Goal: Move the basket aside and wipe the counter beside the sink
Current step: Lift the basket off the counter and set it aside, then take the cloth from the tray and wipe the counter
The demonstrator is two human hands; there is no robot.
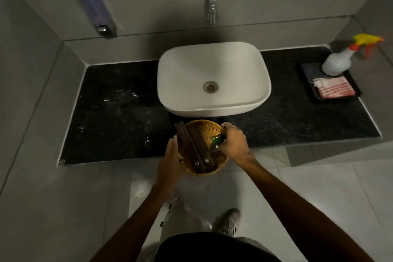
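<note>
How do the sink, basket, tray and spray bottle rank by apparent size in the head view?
1. sink
2. basket, tray: too alike, and the basket is nearer the camera
3. spray bottle

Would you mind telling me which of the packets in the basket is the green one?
The small green packet by the right hand; the long boxes leaning across the basket are dark brown.

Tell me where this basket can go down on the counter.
Both hands, left and right, hold the round wicker basket. Bare black stone counter lies between the white basin and the black tray. Left of the basin is bare but wet. The right end is crowded.
</note>
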